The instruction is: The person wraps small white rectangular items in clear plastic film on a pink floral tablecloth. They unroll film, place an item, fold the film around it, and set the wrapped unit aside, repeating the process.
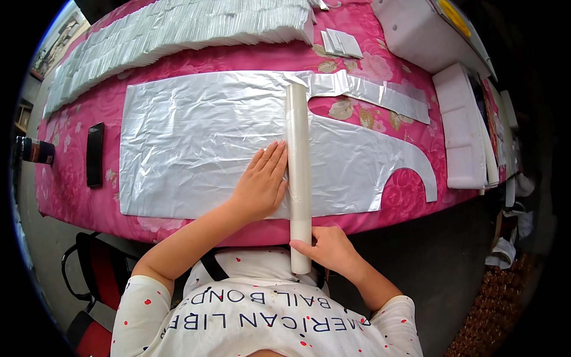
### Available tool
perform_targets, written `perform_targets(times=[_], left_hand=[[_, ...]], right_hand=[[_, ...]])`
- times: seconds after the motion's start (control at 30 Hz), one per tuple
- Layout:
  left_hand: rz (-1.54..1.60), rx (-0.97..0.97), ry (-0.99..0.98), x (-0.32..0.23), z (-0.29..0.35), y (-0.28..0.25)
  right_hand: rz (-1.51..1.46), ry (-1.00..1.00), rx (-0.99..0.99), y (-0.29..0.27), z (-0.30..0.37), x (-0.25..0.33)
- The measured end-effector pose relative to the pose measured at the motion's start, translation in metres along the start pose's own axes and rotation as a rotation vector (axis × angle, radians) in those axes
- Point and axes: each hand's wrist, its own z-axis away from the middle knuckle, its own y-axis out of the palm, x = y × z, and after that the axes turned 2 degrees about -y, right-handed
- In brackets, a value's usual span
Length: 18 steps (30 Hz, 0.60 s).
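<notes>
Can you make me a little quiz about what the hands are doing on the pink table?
1. True or false: the left hand lies flat on the clear plastic sheet.
2. What does the right hand grip? A) the black phone B) the lower end of the white tube C) the stack of folded plastic
3. Fill in: the tablecloth is pink with a ____ pattern.

Key: 1 true; 2 B; 3 flower.
</notes>
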Motion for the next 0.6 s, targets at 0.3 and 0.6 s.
perform_targets(times=[0.3,0.6], left_hand=[[-0.249,0.059,-0.016,0.000,0.001,0.010],[-0.184,0.080,-0.031,-0.004,-0.001,0.003]], right_hand=[[-0.163,-0.221,-0.320,-0.064,-0.114,0.016],[-1.635,-0.404,-0.327,-0.108,-0.245,0.030]])
